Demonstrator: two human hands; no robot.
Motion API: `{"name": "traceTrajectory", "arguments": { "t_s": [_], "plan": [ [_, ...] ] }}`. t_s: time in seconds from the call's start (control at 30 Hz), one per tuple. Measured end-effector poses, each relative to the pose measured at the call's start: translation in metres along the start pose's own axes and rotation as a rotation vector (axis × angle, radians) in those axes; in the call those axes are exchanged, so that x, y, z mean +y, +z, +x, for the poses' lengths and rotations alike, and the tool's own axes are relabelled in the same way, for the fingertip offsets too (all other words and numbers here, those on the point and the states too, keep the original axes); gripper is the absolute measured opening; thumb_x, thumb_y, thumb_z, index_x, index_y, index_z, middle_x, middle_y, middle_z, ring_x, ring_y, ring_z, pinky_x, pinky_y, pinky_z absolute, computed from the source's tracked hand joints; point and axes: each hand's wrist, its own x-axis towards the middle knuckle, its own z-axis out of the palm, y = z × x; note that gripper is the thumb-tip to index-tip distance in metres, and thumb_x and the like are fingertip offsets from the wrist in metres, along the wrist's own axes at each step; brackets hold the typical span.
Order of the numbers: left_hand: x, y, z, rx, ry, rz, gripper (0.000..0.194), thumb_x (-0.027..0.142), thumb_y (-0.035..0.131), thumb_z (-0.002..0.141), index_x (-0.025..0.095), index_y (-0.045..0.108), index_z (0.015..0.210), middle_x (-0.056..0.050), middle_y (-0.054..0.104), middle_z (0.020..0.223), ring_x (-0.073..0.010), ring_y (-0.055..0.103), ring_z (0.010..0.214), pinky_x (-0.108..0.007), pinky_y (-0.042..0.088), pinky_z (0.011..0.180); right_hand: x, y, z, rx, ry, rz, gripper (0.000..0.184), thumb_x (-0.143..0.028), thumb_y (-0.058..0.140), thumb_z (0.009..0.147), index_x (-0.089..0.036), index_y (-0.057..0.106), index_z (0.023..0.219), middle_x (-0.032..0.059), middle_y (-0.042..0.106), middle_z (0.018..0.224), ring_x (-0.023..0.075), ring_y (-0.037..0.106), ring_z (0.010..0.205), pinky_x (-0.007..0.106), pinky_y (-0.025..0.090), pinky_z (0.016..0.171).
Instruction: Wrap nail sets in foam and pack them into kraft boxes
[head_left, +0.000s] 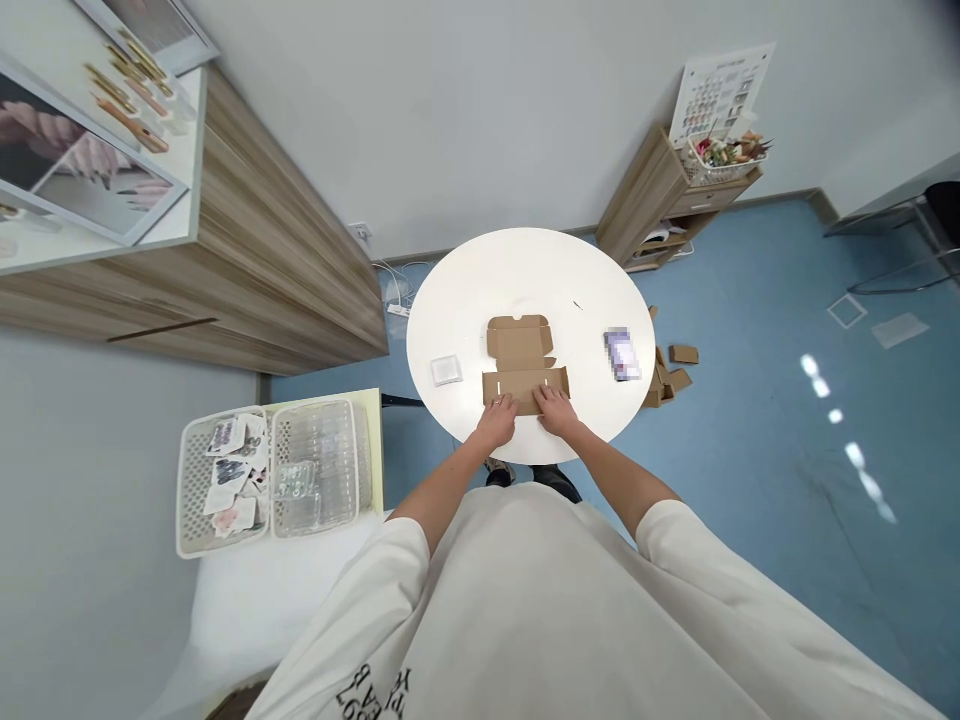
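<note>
The left hand [498,419] and right hand [556,411], fingers loosely spread, touch the unfolded cardboard box [519,342] at seven and five o'clock.

We see: framed photo [86,150] on wood-grain cabinet [277,230] | packets [231,470] in white basket [182,500] | flowers [724,150] near propped chart [720,85] | blue floor [757,400]

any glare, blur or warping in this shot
In the head view, bright glare spots streak the blue floor at right; the head view also stretches toward its edges, as at the wooden cabinet; a purplish item is pixelated in the head view; there, the cardboard, left hand and right hand look fairly clear, though small.
</note>
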Motion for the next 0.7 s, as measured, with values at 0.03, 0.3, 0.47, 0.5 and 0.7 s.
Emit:
{"name": "traceTrajectory", "arguments": {
  "t_s": [0.03, 0.3, 0.47, 0.5, 0.7],
  "plan": [
    [0.0, 0.001, 0.003, -0.005, -0.002, 0.0, 0.056, 0.014, 0.049, 0.091, 0.013, 0.04, 0.146, -0.019, 0.039, 0.154, -0.0308, 0.035, 0.143, -0.045, 0.029, 0.115, 0.002, 0.0, 0.0, -0.007, -0.005, 0.009, 0.076, -0.026, 0.058, 0.088, -0.012, 0.031, 0.157, 0.0185, 0.029, 0.163, 0.0342, 0.032, 0.144, 0.045, 0.025, 0.116],
    [0.006, 0.014, 0.033, -0.014, -0.049, 0.005, 0.048, 0.02, 0.054, 0.091, 0.019, 0.046, 0.138, -0.016, 0.046, 0.147, -0.0299, 0.041, 0.137, -0.046, 0.032, 0.112, 0.016, -0.013, 0.009, -0.048, -0.056, 0.082, 0.057, -0.024, 0.051, 0.094, -0.015, 0.041, 0.149, 0.0162, 0.045, 0.153, 0.0303, 0.047, 0.134, 0.042, 0.035, 0.108],
    [0.007, 0.006, 0.053, -0.01, -0.099, -0.016, 0.037, 0.02, 0.051, 0.094, 0.017, 0.051, 0.131, -0.016, 0.053, 0.136, -0.0298, 0.05, 0.128, -0.045, 0.037, 0.108, 0.022, -0.027, 0.016, -0.069, -0.05, 0.119, 0.039, -0.021, 0.048, 0.097, -0.018, 0.054, 0.135, 0.0126, 0.062, 0.136, 0.0277, 0.056, 0.122, 0.039, 0.04, 0.101],
    [0.007, 0.003, 0.057, -0.02, -0.109, -0.023, 0.037, 0.02, 0.05, 0.094, 0.016, 0.051, 0.131, -0.017, 0.052, 0.137, -0.0302, 0.052, 0.125, -0.045, 0.039, 0.106, 0.022, -0.029, 0.017, -0.076, -0.051, 0.124, 0.037, -0.021, 0.049, 0.097, -0.019, 0.055, 0.133, 0.0124, 0.064, 0.133, 0.0277, 0.057, 0.12, 0.039, 0.04, 0.1],
    [0.001, -0.011, 0.071, -0.092, -0.097, -0.013, 0.047, 0.02, 0.056, 0.091, 0.017, 0.048, 0.137, -0.02, 0.033, 0.157, -0.0316, 0.063, 0.112, -0.046, 0.048, 0.097, 0.027, -0.043, 0.025, -0.002, -0.008, 0.242, 0.037, -0.026, 0.047, 0.098, -0.019, 0.058, 0.132, 0.0112, 0.063, 0.131, 0.0262, 0.056, 0.118, 0.036, 0.043, 0.098]
  ]
}}
